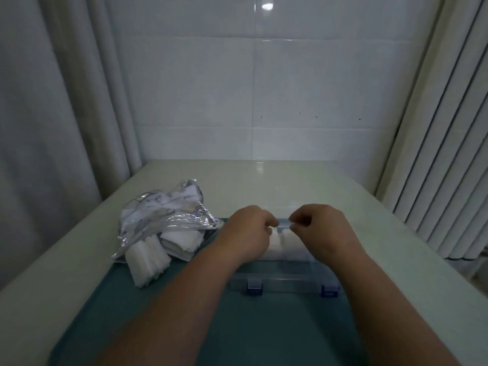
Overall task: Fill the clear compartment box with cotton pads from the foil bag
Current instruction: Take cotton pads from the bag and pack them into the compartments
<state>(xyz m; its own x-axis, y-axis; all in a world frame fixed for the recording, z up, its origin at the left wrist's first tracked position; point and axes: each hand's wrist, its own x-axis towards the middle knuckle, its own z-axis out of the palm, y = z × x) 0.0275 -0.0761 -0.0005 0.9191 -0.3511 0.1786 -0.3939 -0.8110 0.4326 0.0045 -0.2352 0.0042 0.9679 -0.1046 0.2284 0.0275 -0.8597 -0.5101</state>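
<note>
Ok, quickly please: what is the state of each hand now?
Left hand: curled, gripping the cotton pads in the clear compartment box.
Right hand: fingertips pinched at the same pads; an actual grip cannot be told.

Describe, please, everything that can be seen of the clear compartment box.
The clear compartment box is a flat, see-through plastic case with two blue latches on its near edge. It lies level on the teal mat, right of the foil bag. White cotton pads fill part of its far row, where the left hand and right hand pinch them with curled fingers. Whether its lid is open is unclear.
</note>
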